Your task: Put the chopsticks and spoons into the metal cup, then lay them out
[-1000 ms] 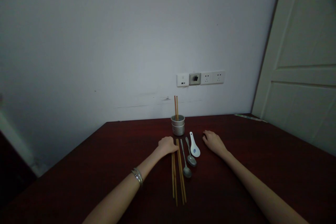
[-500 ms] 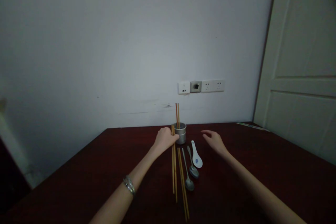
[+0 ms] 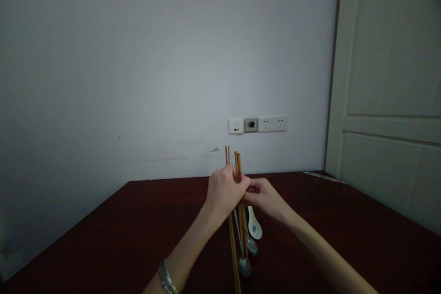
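My left hand (image 3: 225, 188) is closed around a pair of wooden chopsticks (image 3: 238, 163), raised over the table and slanting toward me. My right hand (image 3: 267, 196) meets it from the right, fingers pinched at the same pair just below my left fingertips. Behind my left hand the metal cup is hidden; only the tops of the two chopsticks standing in it (image 3: 227, 154) show. Another chopstick pair (image 3: 234, 257) lies on the table below. Beside it are a long-handled metal spoon (image 3: 244, 266), a second metal spoon (image 3: 252, 246) and a white ceramic soup spoon (image 3: 255, 228).
The dark red table (image 3: 155, 234) runs back to a pale wall (image 3: 165, 78) with a row of sockets and a switch plate (image 3: 272, 124). A light panelled door (image 3: 389, 101) stands on the right. A thin flat strip (image 3: 324, 177) lies at the back right edge.
My left hand has lifted the chopstick pair off the table and swung it right, over the spoons. My right hand has left the tabletop and moved left to meet it. The view has shifted.
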The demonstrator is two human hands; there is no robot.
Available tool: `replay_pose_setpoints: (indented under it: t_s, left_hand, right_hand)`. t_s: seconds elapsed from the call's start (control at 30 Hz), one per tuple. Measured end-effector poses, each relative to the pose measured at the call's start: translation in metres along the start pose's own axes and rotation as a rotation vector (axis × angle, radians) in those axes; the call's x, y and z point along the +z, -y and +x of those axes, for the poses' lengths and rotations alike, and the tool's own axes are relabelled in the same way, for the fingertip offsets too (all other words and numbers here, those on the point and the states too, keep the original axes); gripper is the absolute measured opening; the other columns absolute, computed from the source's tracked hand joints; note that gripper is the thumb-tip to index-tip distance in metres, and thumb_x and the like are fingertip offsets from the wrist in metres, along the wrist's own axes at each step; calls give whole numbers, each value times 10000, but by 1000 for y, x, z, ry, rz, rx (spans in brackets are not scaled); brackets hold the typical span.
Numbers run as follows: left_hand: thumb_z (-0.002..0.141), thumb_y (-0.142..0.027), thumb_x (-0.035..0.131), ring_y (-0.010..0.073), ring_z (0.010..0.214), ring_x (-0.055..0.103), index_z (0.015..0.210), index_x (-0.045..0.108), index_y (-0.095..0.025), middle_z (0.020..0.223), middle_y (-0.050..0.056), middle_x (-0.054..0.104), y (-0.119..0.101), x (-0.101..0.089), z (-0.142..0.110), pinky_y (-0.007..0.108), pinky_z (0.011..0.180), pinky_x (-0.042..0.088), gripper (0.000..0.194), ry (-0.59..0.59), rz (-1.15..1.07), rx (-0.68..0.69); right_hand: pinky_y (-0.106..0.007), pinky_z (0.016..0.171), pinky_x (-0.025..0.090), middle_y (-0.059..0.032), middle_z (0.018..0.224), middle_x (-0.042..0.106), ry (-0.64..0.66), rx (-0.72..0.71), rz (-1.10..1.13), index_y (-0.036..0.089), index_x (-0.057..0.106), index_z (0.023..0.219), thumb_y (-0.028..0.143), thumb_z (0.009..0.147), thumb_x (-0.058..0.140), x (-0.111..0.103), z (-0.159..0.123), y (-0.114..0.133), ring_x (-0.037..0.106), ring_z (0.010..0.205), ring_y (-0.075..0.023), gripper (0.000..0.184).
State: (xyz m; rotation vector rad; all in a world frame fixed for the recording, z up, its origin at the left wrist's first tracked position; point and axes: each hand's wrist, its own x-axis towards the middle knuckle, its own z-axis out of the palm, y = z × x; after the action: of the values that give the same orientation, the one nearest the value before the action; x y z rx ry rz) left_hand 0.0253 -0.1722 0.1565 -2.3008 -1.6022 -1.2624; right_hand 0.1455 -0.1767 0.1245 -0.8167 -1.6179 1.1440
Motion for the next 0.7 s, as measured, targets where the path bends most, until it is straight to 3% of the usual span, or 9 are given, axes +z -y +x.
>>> replay_pose_setpoints:
  t_s: [0.23,0.43,0.57,0.7]
  left_hand:
    - [704,-298,539,94,494,440,618,550,-163,536,-4,521,-2,-10,-5,220,494,300,160,0,-141,55]
    - [720,-341,555,107,577,520,833,628,-121,653,27,597,10,-26,3,207,530,403,257,151,-576,45]
    - [714,-300,580,138,723,561,887,637,-102,815,71,639,18,-27,10,242,656,447,269,220,-807,16]
    - [712,-305,585,122,659,539,819,646,-100,759,59,633,18,-24,11,235,613,438,239,315,-888,-24]
  right_hand:
    - [-214,523,410,6,590,595,94,-23,-25,99,649,756,362,679,616,-5,-6,13,516,541,-87,275]
    - [-327,738,481,-90,813,671,203,62,82,104,643,889,382,689,626,-11,-12,21,632,767,-175,343]
    - [-362,750,489,-129,885,674,218,110,82,101,631,939,380,682,638,-10,-13,23,643,796,-200,380]
    - [-353,738,498,-131,873,679,226,119,90,95,640,920,370,684,641,-9,-14,22,647,774,-193,361]
